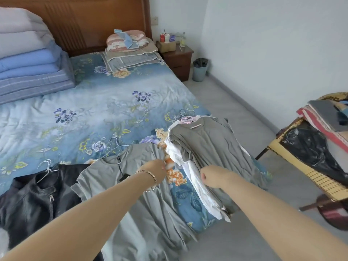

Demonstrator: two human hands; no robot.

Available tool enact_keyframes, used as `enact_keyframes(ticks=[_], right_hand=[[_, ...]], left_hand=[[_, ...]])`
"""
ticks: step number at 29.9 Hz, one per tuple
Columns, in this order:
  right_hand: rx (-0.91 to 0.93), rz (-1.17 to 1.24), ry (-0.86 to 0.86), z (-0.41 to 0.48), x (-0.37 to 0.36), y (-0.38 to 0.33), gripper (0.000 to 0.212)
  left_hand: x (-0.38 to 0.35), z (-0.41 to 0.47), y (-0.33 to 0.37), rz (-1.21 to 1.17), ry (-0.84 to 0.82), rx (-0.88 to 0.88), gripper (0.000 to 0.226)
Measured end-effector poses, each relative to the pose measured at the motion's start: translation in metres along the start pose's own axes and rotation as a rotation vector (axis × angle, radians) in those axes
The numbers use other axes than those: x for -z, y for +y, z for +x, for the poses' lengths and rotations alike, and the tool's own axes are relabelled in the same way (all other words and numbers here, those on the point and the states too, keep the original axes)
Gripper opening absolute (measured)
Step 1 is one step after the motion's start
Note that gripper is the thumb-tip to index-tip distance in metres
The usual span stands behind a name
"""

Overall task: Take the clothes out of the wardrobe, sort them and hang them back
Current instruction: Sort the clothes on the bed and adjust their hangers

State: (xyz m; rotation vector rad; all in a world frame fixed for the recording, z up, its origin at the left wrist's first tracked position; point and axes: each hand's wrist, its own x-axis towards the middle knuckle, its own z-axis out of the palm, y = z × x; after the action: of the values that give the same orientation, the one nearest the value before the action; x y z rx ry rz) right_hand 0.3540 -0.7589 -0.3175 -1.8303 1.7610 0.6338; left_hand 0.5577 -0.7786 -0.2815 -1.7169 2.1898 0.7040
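Note:
Clothes on hangers lie along the near edge of the bed (94, 113). At the left is a black leather jacket (28, 200) on a wire hanger. Beside it lies a grey T-shirt (120, 178). At the bed's right corner a pile holds a grey T-shirt (212, 144) on a pink hanger (186, 120) over white garments (195, 176). My left hand (157, 171), with a bracelet at the wrist, reaches to the left edge of that pile, fingers hidden in the white sleeve. My right hand (211, 176) is curled on the white fabric at the pile's lower part.
Folded quilts (28, 59) are stacked at the bed's far left, pillows (130, 46) by the headboard. A nightstand (178, 57) and a bin (200, 69) stand at the far right. A wicker chair (308, 170) with folded textiles and a black bag stands right.

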Motion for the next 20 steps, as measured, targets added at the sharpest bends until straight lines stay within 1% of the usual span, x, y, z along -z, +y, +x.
enact_keyframes(ticks=[2, 3, 6, 9, 11, 13, 14, 15, 16, 17, 18, 19, 20], right_hand=[[-0.005, 0.012, 0.024, 0.015, 0.011, 0.022, 0.021], [-0.008, 0.021, 0.038, 0.025, 0.020, 0.035, 0.022], [-0.005, 0.019, 0.054, 0.051, 0.043, 0.066, 0.026], [-0.009, 0.029, 0.053, 0.088, 0.067, 0.101, 0.029], [-0.006, 0.015, 0.052, 0.117, 0.079, 0.123, 0.029], [-0.028, -0.016, 0.091, 0.145, 0.085, 0.141, 0.024], [-0.047, -0.020, 0.108, 0.163, 0.088, 0.151, 0.022], [-0.063, -0.030, 0.115, 0.180, 0.094, 0.161, 0.023], [-0.065, -0.030, 0.115, 0.199, 0.099, 0.170, 0.025], [-0.065, -0.023, 0.109, 0.215, 0.102, 0.179, 0.027], [-0.063, -0.021, 0.099, 0.233, 0.105, 0.187, 0.028], [-0.047, -0.036, 0.094, 0.251, 0.112, 0.194, 0.028], [-0.062, -0.018, 0.106, 0.258, 0.115, 0.196, 0.028]], left_hand=[[0.004, 0.023, 0.012, -0.019, -0.061, 0.024, 0.034], [0.004, 0.041, 0.018, -0.071, -0.057, 0.067, 0.037], [0.009, 0.083, 0.029, -0.057, -0.006, 0.063, 0.040], [0.017, 0.134, 0.035, -0.090, 0.001, 0.043, 0.036], [0.008, 0.173, 0.035, -0.104, -0.044, 0.072, 0.035], [0.013, 0.196, 0.041, -0.037, -0.059, 0.111, 0.035], [0.017, 0.209, 0.048, -0.086, -0.063, 0.157, 0.035], [0.020, 0.219, 0.056, -0.252, -0.079, 0.183, 0.034], [0.023, 0.231, 0.060, -0.419, -0.037, 0.248, 0.032], [0.026, 0.244, 0.061, -0.496, 0.058, 0.274, 0.030], [0.026, 0.258, 0.063, -0.423, 0.129, 0.303, 0.028], [0.024, 0.272, 0.063, -0.340, 0.132, 0.296, 0.026], [0.025, 0.272, 0.062, -0.319, 0.133, 0.298, 0.025]])
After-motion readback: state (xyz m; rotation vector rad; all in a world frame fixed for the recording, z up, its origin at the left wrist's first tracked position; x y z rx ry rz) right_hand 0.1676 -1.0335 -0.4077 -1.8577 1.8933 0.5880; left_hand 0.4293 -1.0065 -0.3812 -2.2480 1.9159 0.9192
